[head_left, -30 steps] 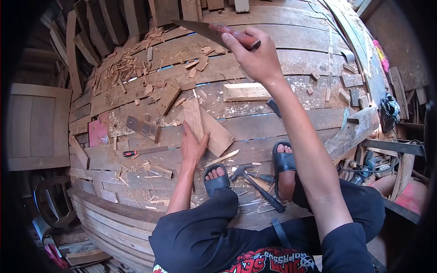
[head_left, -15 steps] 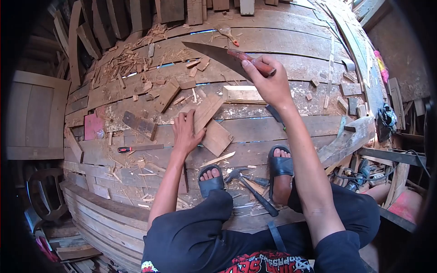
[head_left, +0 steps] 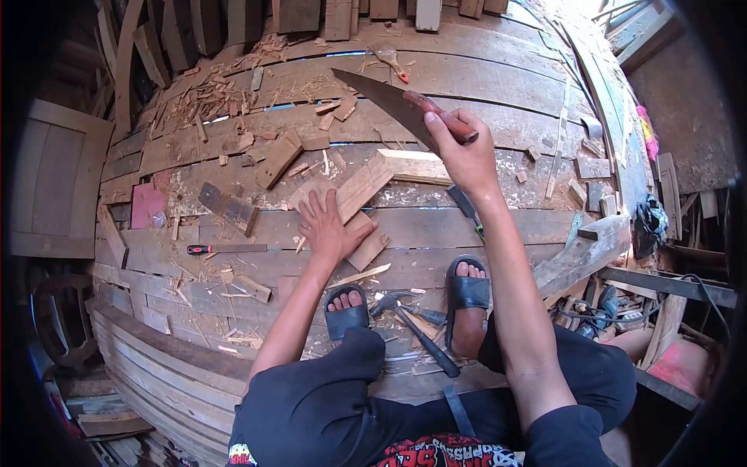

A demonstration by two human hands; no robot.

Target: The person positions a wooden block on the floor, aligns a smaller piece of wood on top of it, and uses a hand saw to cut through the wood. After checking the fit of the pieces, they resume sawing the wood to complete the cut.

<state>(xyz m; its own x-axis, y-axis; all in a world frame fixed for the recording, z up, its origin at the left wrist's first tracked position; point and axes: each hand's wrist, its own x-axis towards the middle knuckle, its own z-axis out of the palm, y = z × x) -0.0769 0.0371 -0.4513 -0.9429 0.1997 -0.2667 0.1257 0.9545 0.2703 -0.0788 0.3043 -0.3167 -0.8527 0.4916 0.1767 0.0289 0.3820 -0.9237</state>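
My right hand (head_left: 471, 159) is wrapped round the reddish wooden handle of a handsaw (head_left: 381, 97), raised above the floor with its tapered blade pointing up and left. Spread and flat, my left hand (head_left: 331, 233) presses on the near end of a wooden board (head_left: 366, 185). At its far end that board meets a lighter wooden piece (head_left: 424, 169) at an angle. A short wood block (head_left: 369, 247) lies partly under my left thumb and the board.
A hammer (head_left: 424, 338) lies between my sandalled feet. To the left are a file (head_left: 237, 249) and a dark wood block (head_left: 228, 208). Shavings and offcuts litter the plank floor (head_left: 482, 86), where a paintbrush (head_left: 387, 62) lies. Stacked timber (head_left: 171, 350) lines the left side.
My left fingers have spread out over the board, and its far end now meets the lighter piece. My right hand and the saw have shifted slightly right and down in view.
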